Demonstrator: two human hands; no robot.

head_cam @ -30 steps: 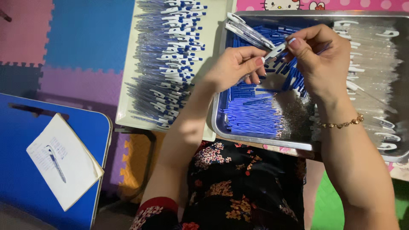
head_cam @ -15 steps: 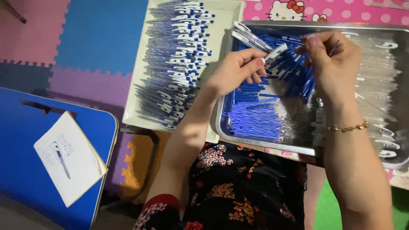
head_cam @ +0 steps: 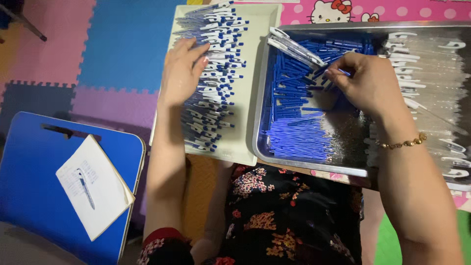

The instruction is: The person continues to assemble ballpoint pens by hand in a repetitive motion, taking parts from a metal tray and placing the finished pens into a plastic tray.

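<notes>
Seen from above, the left hand (head_cam: 182,68) lay flat and open on a long row of finished blue-and-white pens (head_cam: 212,73) in a cream tray (head_cam: 255,59). The right hand (head_cam: 365,83) pinched small blue pen parts (head_cam: 294,98) in the metal tray (head_cam: 314,164) to the right. Many blue parts and clear barrels (head_cam: 427,93) looked unassembled, so much seemed left. A notepad (head_cam: 93,184) rested on a blue chair (head_cam: 29,186), near left.

Bare strip on cream tray (head_cam: 255,98) right of pen rows (head_cam: 213,73) lets my hand pass; metal tray's (head_cam: 314,167) rim blocks btwn.
</notes>
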